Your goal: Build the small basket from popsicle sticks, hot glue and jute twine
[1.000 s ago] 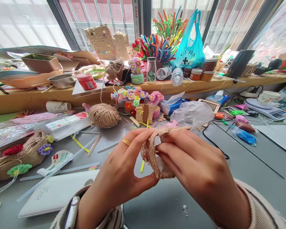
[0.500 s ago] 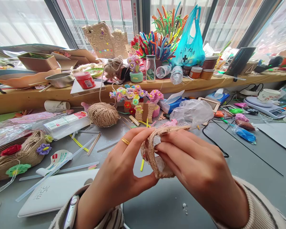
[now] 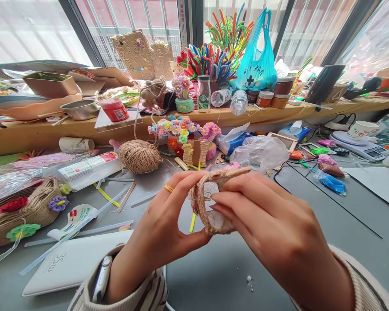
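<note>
A small twine-wrapped box (image 3: 205,220) is held up over the desk, its opening turned toward me. White lining with a grey spiral pattern (image 3: 210,190) shows inside. My left hand (image 3: 164,220) is closed around the box's left side, fingers along the top and thumb under the lower edge. My right hand (image 3: 269,220) is on the right side, its fingertips bent into the opening against the lining. The right thumb is hidden, as is the far side of the box.
A ball of twine (image 3: 140,156) and crocheted flowers (image 3: 181,127) stand behind my hands. On the left are a twine basket (image 3: 48,190), clear glue sticks (image 3: 81,226) and a white power bank (image 3: 68,263). A plastic bag (image 3: 259,151) and a kitchen scale (image 3: 356,144) are on the right.
My right hand has drawn back slightly right and down, baring more of the spiral-patterned lining. The box has turned a little, and my left hand keeps its hold.
</note>
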A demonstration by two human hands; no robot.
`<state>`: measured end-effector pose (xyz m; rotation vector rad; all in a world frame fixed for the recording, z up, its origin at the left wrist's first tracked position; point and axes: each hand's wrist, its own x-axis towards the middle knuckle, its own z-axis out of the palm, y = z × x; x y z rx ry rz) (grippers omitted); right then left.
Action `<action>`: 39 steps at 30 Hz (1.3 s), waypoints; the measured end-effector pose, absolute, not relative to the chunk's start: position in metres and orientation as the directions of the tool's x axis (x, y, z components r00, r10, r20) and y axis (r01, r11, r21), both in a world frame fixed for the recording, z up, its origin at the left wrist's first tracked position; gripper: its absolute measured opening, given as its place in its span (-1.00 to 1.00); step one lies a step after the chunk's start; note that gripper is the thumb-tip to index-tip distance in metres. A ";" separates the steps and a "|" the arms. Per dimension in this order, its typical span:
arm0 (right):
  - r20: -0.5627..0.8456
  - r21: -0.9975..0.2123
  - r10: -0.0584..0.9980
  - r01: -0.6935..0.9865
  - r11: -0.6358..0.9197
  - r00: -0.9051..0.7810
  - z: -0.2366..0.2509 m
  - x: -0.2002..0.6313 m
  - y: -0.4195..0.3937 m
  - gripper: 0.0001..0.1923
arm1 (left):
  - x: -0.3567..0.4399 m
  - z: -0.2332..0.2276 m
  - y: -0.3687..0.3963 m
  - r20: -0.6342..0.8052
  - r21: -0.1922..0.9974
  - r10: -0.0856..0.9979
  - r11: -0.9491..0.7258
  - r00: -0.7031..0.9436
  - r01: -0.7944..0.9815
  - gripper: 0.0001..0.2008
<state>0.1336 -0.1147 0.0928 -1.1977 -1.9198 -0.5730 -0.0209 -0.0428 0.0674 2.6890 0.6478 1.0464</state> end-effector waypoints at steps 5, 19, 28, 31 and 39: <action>0.812 -0.124 0.573 0.929 0.349 -0.108 0.105 0.141 -0.131 -0.83 | -0.023 0.064 -0.037 0.676 0.341 0.481 -0.876 0.558 0.341 -0.32; 0.826 -0.134 0.552 0.912 0.388 -0.114 0.103 0.146 -0.132 -0.83 | -0.028 0.063 -0.040 0.850 0.158 0.325 -0.909 0.415 0.387 -0.19; 0.853 -0.008 0.480 0.916 0.402 -0.203 0.092 0.131 -0.117 -0.78 | -0.024 0.067 -0.045 0.821 -0.016 0.199 -0.929 0.535 0.371 -0.26; 0.831 -0.030 0.520 0.919 0.394 -0.196 0.090 0.130 -0.117 -0.80 | -0.023 0.067 -0.046 0.817 -0.027 0.188 -0.932 0.545 0.362 -0.27; 0.843 -0.031 0.499 0.907 0.420 -0.202 0.090 0.126 -0.116 -0.78 | -0.021 0.069 -0.048 0.793 0.021 0.232 -0.935 0.564 0.355 -0.34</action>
